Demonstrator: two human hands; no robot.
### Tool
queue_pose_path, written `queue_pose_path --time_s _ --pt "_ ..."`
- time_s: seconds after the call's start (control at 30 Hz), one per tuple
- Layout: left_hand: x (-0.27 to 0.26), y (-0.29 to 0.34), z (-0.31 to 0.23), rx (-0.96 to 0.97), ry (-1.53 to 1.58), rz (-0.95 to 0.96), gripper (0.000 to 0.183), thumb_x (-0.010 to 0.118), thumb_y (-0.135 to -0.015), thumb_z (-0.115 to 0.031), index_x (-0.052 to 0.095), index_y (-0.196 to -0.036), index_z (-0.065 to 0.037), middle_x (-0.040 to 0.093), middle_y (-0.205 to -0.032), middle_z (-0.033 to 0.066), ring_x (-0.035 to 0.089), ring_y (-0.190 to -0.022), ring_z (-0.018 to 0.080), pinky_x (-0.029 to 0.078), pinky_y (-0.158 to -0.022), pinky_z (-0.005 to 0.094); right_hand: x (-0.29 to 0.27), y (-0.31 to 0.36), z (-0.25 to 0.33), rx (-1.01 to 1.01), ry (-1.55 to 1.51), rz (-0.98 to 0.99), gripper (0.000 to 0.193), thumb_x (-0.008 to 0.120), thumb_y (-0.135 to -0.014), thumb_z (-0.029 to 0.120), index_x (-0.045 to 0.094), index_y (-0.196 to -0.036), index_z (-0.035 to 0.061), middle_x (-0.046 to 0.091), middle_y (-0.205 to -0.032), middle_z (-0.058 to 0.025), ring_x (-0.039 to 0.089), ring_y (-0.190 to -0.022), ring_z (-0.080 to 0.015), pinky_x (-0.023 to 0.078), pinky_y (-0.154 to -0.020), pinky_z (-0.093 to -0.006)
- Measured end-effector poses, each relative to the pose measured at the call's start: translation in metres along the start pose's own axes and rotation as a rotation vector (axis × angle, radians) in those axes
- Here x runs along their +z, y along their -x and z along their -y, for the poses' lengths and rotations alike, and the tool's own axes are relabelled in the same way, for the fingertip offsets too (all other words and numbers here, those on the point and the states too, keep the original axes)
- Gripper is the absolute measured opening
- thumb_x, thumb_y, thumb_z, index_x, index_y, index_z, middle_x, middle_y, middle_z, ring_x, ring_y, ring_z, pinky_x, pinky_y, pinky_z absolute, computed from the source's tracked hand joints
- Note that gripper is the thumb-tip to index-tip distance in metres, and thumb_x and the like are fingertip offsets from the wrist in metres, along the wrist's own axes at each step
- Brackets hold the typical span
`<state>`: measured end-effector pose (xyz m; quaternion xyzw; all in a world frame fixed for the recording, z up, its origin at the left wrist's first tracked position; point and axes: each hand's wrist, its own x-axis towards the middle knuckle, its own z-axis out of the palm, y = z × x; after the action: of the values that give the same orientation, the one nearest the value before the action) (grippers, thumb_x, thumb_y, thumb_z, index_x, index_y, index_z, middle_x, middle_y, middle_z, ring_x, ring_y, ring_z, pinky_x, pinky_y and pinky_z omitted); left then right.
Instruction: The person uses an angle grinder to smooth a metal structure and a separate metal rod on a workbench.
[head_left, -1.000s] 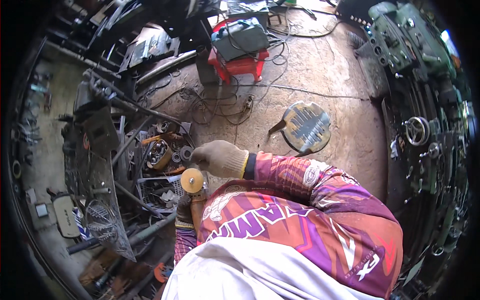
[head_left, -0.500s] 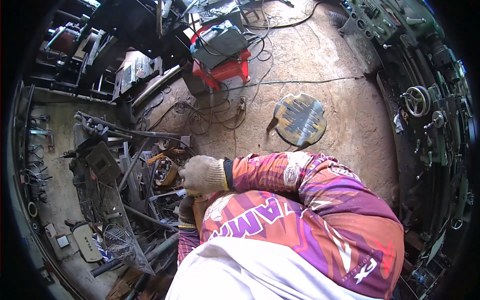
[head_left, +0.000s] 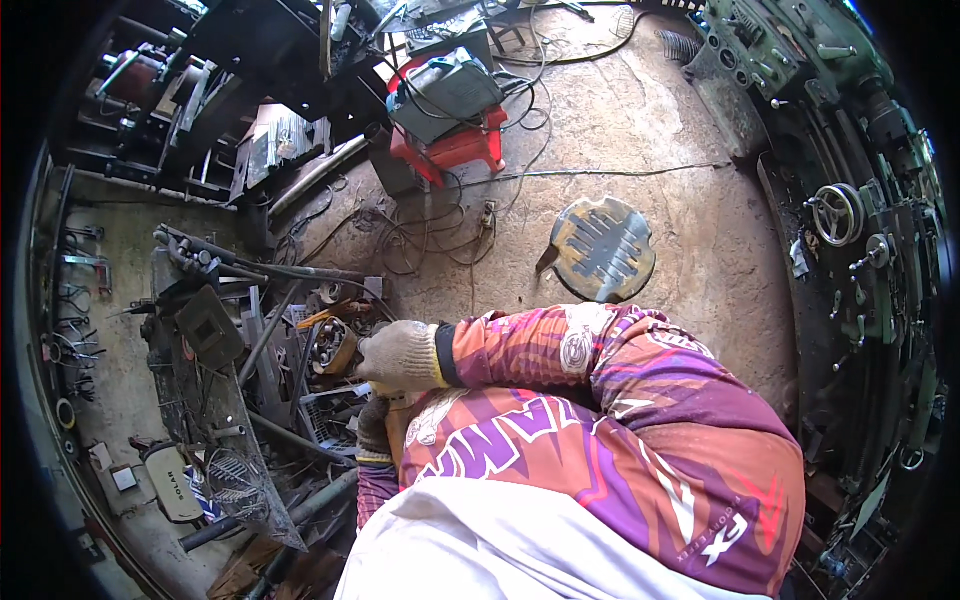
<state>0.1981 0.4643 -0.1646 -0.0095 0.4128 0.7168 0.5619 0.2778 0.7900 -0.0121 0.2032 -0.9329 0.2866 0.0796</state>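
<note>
My right hand (head_left: 400,356), in a cream knitted work glove with a yellow-edged cuff, reaches left across my body. Its fingers are curled closed, and what they grip, if anything, is hidden. Just below it is my left hand (head_left: 373,426), in a darker, dirty glove; its fingers are mostly out of sight. A tan piece (head_left: 397,424) lies against my shirt beside both hands, too covered to name. Next to my right hand stands a round yellowish container (head_left: 345,352) holding small metal bits.
Metal scrap and bars crowd the left around a dark metal plate (head_left: 209,327). A round slotted metal plate (head_left: 603,250) lies on the floor ahead. Cables trail near a red stool (head_left: 452,153) bearing a grey machine (head_left: 450,95). A green lathe with a handwheel (head_left: 838,215) lines the right.
My right hand has shifted very slightly left and down. The view has tilted a little, so the floor items sit slightly lower. Both hands stay close together.
</note>
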Motion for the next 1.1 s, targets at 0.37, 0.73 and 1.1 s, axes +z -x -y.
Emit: queue_pose_path --time_s 0.37,0.73,1.1 --pt "0.031 -0.007 -0.013 -0.055 0.048 -0.088 0.055 0.066 -0.098 -0.026 0.053 -0.147 -0.005 0.064 -0.138 0.0125 0.061 -0.126 0.0263 0.043 -0.114 0.0424 -0.026 0.012 -0.003 0.09 0.033 0.075 0.02 0.075 -0.079 0.024 0.079 -0.096 0.013 0.075 -0.087 -0.0119 0.076 -0.085 -0.0321 0.061 -0.069 -0.0421" --pt "0.081 -0.026 -0.056 -0.116 -0.191 -0.021 0.055 0.063 -0.1 -0.026 0.05 -0.149 -0.005 0.061 -0.142 0.012 0.058 -0.129 0.0267 0.043 -0.114 0.0415 -0.003 0.021 -0.008 0.226 0.054 0.013 0.019 0.072 -0.079 0.027 0.081 -0.09 0.0143 0.077 -0.088 -0.0103 0.076 -0.083 -0.028 0.059 -0.067 -0.0431" --pt "0.096 -0.052 -0.067 -0.159 -0.244 0.049 0.054 0.059 -0.103 -0.027 0.048 -0.151 -0.005 0.059 -0.144 0.0117 0.057 -0.131 0.0266 0.042 -0.115 0.041 -0.039 0.051 -0.02 0.245 0.051 -0.044 0.013 0.073 -0.079 0.025 0.081 -0.087 0.0168 0.077 -0.084 -0.0039 0.075 -0.077 -0.0265 0.056 -0.059 -0.0438"
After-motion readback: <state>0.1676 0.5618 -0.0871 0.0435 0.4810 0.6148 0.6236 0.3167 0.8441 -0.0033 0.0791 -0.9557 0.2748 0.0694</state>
